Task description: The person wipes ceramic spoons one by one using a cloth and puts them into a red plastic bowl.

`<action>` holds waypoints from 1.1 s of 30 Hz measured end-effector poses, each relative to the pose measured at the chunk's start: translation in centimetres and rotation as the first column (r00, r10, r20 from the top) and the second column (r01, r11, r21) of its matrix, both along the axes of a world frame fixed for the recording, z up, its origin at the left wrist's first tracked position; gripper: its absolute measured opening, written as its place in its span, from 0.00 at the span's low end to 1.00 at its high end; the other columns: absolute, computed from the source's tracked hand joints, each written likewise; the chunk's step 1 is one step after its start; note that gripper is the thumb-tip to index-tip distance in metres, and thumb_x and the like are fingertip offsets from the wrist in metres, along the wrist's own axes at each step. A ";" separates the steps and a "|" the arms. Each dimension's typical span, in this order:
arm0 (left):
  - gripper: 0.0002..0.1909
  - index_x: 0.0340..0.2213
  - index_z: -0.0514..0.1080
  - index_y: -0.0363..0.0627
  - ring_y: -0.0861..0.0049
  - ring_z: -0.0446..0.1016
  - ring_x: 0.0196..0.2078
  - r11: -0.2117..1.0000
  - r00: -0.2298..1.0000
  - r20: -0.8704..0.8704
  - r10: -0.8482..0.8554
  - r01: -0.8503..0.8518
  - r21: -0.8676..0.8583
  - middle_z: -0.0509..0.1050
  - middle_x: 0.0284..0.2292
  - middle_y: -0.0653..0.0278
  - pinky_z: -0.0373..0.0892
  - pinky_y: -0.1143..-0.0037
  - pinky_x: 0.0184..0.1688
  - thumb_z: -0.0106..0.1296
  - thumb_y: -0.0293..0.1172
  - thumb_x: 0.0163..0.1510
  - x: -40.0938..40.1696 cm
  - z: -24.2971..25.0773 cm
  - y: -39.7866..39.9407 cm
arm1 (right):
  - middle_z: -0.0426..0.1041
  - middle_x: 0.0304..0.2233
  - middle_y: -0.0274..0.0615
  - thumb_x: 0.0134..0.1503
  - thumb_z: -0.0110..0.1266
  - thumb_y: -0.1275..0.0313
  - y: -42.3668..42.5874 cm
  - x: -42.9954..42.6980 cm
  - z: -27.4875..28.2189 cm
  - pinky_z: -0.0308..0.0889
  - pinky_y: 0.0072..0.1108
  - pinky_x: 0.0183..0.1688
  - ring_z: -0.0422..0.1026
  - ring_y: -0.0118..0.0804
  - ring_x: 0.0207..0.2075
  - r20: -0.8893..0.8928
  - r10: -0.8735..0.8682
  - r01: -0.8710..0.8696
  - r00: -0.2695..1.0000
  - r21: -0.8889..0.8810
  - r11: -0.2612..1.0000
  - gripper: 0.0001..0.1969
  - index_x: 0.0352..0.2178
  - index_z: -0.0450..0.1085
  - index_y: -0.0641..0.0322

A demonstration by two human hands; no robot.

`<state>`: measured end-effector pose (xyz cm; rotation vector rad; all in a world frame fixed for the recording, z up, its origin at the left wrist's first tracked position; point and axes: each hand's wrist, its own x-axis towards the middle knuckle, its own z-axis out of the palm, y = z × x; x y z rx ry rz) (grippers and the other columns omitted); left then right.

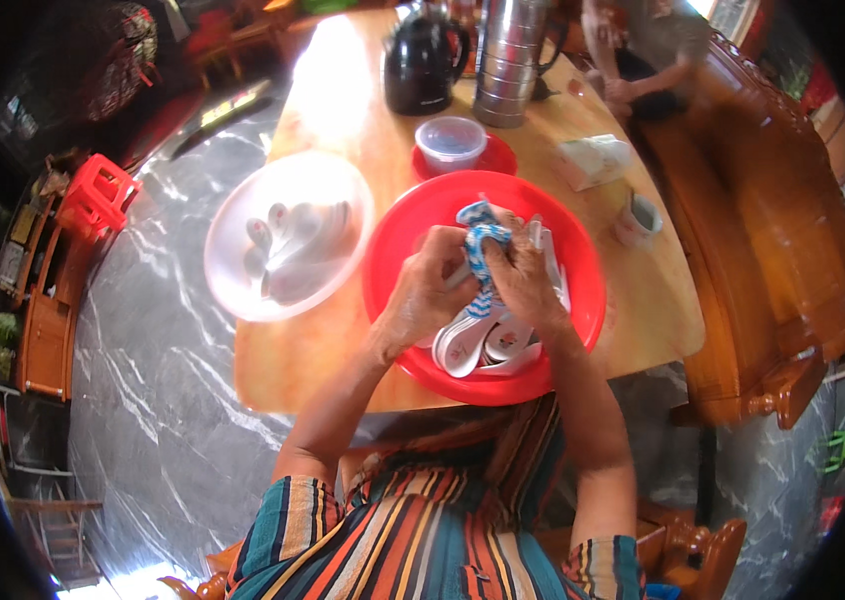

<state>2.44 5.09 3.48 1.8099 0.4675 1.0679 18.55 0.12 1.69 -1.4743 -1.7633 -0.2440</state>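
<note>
Both hands are over a red plastic basin near the table's front edge. My left hand grips a pale spoon, of which only a part shows between the fingers. A blue and white patterned cloth is bunched in my right hand, against that spoon. Below the hands several white spoons with printed flowers lie in the basin. To the left stands a translucent white basin holding several more white spoons.
Behind the red basin are a lidded plastic tub on a red dish, a black kettle and a steel flask. At right stand a cup and a tissue pack. Another person sits on a wooden bench.
</note>
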 end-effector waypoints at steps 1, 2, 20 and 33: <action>0.22 0.43 0.59 0.38 0.78 0.72 0.27 0.996 0.997 0.033 -0.076 0.078 -0.053 0.71 0.25 0.58 0.68 0.77 0.28 0.53 0.17 0.45 0.2 -0.4 0.3 | 0.70 0.36 0.36 0.60 0.44 0.70 -0.2 0.0 -0.5 0.65 0.18 0.40 0.69 0.25 0.37 -0.041 0.011 -0.013 0.999 -0.045 0.999 0.14 0.47 0.63 0.62; 0.24 0.44 0.58 0.38 0.79 0.71 0.26 0.996 0.995 0.055 -0.086 0.088 -0.031 0.70 0.24 0.59 0.67 0.77 0.27 0.52 0.17 0.45 0.5 -0.7 0.2 | 0.70 0.35 0.36 0.59 0.46 0.74 -0.3 0.1 -0.8 0.65 0.18 0.39 0.68 0.25 0.36 -0.133 0.006 -0.021 0.991 -0.112 0.993 0.13 0.46 0.64 0.62; 0.08 0.37 0.63 0.40 0.82 0.64 0.19 0.890 0.960 0.279 -0.026 0.149 -0.431 0.68 0.23 0.66 0.59 0.83 0.19 0.46 0.30 0.57 -1.0 0.6 1.6 | 0.72 0.34 0.37 0.63 0.35 0.59 0.9 2.9 -0.2 0.71 0.24 0.36 0.73 0.31 0.32 -0.997 -0.068 0.010 -0.026 -0.068 0.998 0.18 0.41 0.67 0.60; 0.13 0.28 0.74 0.37 0.71 0.69 0.17 0.651 0.491 -0.451 0.745 -0.387 0.653 0.72 0.17 0.56 0.64 0.70 0.23 0.48 0.36 0.52 -17.2 -3.3 16.3 | 0.73 0.34 0.40 0.63 0.33 0.53 1.5 1.0 -2.5 0.72 0.25 0.37 0.74 0.33 0.32 -0.997 0.042 -0.290 -0.067 0.060 0.955 0.22 0.40 0.66 0.60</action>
